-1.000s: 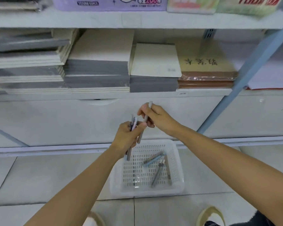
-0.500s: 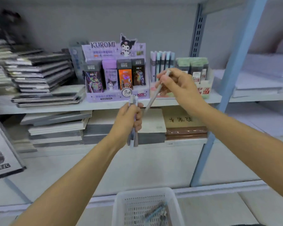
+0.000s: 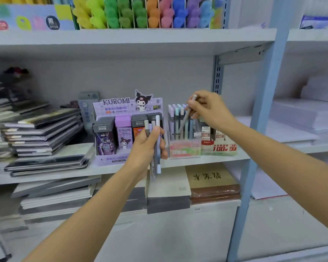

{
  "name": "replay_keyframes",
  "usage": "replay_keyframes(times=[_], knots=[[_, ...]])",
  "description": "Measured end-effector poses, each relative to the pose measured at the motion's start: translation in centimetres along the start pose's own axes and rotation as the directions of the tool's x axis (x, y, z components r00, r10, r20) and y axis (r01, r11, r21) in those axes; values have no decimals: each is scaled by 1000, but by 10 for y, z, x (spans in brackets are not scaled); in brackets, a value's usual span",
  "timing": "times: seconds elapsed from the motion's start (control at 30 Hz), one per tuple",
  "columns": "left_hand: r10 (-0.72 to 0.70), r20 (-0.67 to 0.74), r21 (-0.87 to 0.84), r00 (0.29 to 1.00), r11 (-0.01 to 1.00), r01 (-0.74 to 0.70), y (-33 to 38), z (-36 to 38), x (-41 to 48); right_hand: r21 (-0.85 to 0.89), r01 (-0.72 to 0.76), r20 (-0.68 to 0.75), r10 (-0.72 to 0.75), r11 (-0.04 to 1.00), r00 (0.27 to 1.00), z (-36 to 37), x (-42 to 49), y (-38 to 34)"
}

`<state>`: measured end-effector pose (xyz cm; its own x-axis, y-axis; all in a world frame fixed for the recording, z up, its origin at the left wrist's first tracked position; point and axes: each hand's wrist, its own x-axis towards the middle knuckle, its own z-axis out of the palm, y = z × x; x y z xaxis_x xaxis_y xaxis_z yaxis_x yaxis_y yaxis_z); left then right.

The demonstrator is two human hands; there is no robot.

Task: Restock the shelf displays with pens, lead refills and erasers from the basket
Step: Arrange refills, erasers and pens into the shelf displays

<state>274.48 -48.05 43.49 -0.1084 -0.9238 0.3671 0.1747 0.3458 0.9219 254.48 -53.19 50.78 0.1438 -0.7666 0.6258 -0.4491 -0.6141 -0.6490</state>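
**One pen going into the rack, spares kept ready**

The grey pen (image 3: pixel 186 118) is pinched near its top end by the right hand (image 3: pixel 210 108), tilted with its lower end already down among the pastel pens standing in the clear pen rack (image 3: pixel 185 148) on the middle shelf (image 3: pixel 45 174). Holding it high on the barrel leaves the tip free to find a gap, which looks like the point of that grip.

The left hand (image 3: pixel 146 146) is closed around a small bunch of pens (image 3: pixel 155 140), upright and just in front of the purple Kuromi box (image 3: pixel 121 133), close enough to feed the right hand one at a time. The basket is out of view.

Beside the rack stands a box of lead refills (image 3: pixel 218 146).
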Motion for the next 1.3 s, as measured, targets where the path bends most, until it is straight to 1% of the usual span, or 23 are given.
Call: replay_keyframes(times=[0.13, 0.37, 0.43, 0.5, 0.53, 0.6, 0.63, 0.7, 0.77, 0.8, 0.83, 0.9, 0.93, 0.97, 1.0, 1.07, 1.13, 1.2, 1.23, 1.3], knots=[[18, -8, 47, 1000, 999, -18, -3, -1, 8, -67, 19, 117, -11, 998, 993, 14, 1, 7], [22, 0, 84, 1000, 996, -22, -6, -4, 14, -180, 2, 222, 39, 984, 974, 17, 15, 5], [24, 3, 88, 1000, 996, -24, -6, -4, 16, -204, 9, 187, 29, 979, 982, 23, 14, 7], [18, 5, 81, 1000, 997, -18, -7, -4, 17, -228, 52, 95, -31, 972, 995, 28, 13, 10], [15, 8, 80, 1000, 997, -15, -7, -4, 17, -271, 84, 54, -72, 959, 996, 30, 13, 10], [15, 17, 78, 1000, 997, -16, -6, -3, 17, -377, 122, 20, -124, 918, 992, 34, 14, 13], [16, 21, 76, 1000, 997, -18, -6, -2, 17, -406, 120, 15, -125, 906, 992, 35, 13, 15], [22, 27, 75, 999, 997, -24, -5, -2, 16, -409, 97, -9, -110, 908, 994, 37, 12, 15], [23, 35, 81, 999, 996, -26, -4, -1, 16, -330, 98, -38, -117, 939, 992, 35, 8, 10], [22, 40, 87, 999, 996, -26, -3, 0, 16, -244, 104, -27, -114, 964, 993, 33, 5, 5], [21, 46, 91, 999, 996, -25, -3, 1, 16, -134, 99, 19, -97, 986, 995, 31, 2, 1], [19, 60, 104, 998, 994, -26, -4, 4, 16, 53, 31, 174, -40, 998, 984, 29, -4, -7], [18, 70, 115, 997, 993, -26, -3, 6, 16, 95, -2, 241, -21, 995, 970, 29, -7, -8], [13, 82, 124, 997, 992, -23, -3, 7, 15, 125, -25, 278, -11, 992, 960, 29, -9, -9], [4, 95, 124, 995, 992, -16, -3, 8, 15, 161, -45, 283, -2, 986, 959, 28, -10, -9], [-31, 100, 102, 994, 995, 21, -2, 8, 13, 262, -94, 220, 35, 960, 975, 23, -8, -9], [-78, 53, 83, 996, 994, 73, -2, 5, 12, 394, -124, 108, 88, 911, 990, 13, -6, -8], [-110, 8, 36, 994, 993, 110, -1, 0, 10, 493, -114, 15, 123, 862, 992, 3, -7, -5], [-112, 1, 15, 994, 994, 112, 1, -2, 10, 509, -112, -4, 133, 853, 991, 0, -8, -3], [-95, -43, 7, 995, 995, 95, 4, -6, 10, 498, -135, 7, 152, 856, 988, -4, -13, -1]])
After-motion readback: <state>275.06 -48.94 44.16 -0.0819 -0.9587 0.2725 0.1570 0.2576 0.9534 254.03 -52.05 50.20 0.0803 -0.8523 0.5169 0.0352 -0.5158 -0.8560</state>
